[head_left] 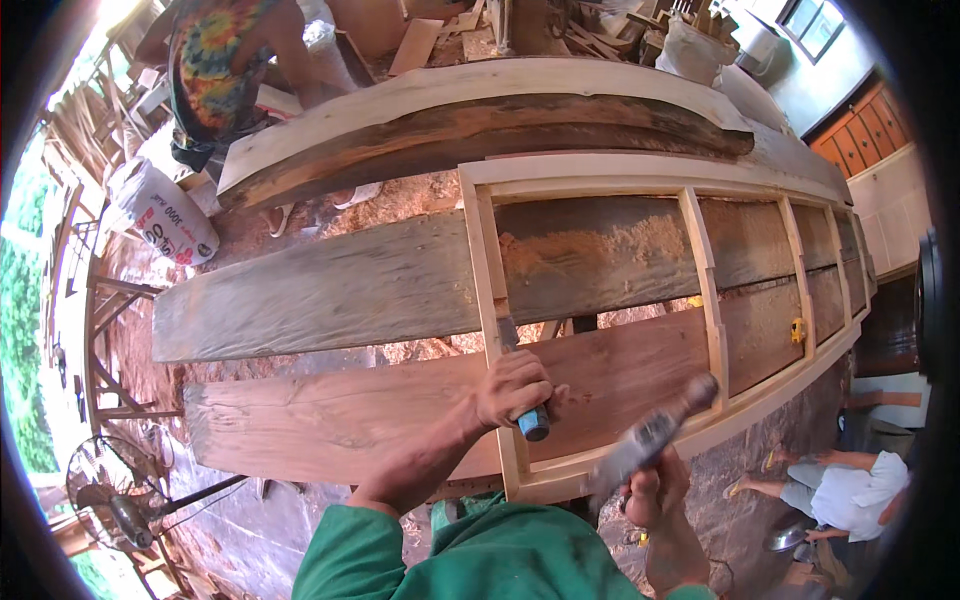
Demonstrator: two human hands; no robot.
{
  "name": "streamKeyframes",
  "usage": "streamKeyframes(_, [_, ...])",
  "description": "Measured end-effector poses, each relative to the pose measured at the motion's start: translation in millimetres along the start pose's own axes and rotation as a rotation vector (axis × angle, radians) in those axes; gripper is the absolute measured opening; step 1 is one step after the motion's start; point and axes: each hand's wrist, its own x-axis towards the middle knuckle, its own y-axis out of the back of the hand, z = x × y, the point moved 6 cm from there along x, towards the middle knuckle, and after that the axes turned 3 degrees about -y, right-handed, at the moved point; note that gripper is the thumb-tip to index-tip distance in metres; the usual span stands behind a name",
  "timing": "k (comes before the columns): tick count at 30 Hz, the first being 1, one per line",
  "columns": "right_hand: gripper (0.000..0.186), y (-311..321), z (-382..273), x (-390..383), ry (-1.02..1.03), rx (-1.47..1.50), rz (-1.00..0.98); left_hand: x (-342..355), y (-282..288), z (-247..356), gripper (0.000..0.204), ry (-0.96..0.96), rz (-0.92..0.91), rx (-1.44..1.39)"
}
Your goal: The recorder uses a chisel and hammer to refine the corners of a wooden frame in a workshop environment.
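My left hand (514, 388) is closed round a chisel with a blue handle end (533, 423). The chisel's blade (507, 333) points away from me, against the left end piece of a pale wooden frame (482, 260). In my right hand (657, 492), lower and to the right, is a grey hammer (645, 440), its outline smeared by motion. The hammer is tilted up to the right, over the frame's near rail, apart from the chisel. The frame has several crosspieces and lies across a dark plank (320, 290) and a reddish-brown plank (330, 420).
A yellow tape measure (797, 330) is by a crosspiece. Beyond the frame lie long boards (400, 100), and a person in a tie-dyed shirt (215, 60) bends at the far left. A white sack (165, 215) and a fan (115, 490) stand left; another person (855, 495) sits at right.
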Motion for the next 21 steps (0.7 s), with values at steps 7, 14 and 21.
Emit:
streamKeyframes(7, [0.023,-50.2,23.6,-6.9,0.262,-0.553,-0.275,3.4,-1.7,-0.4,0.024,-0.005,0.057,-0.006])
streamKeyframes(14, [0.024,-37.3,9.6,-36.1,0.586,-0.226,-0.405,-3.8,-4.3,7.8,0.025,-0.042,0.004,0.005])
streamKeyframes(21, [0.031,-55.3,9.8,-15.6,0.408,-0.306,-0.326,-16.0,-3.7,4.6,0.025,-0.065,0.005,0.039])
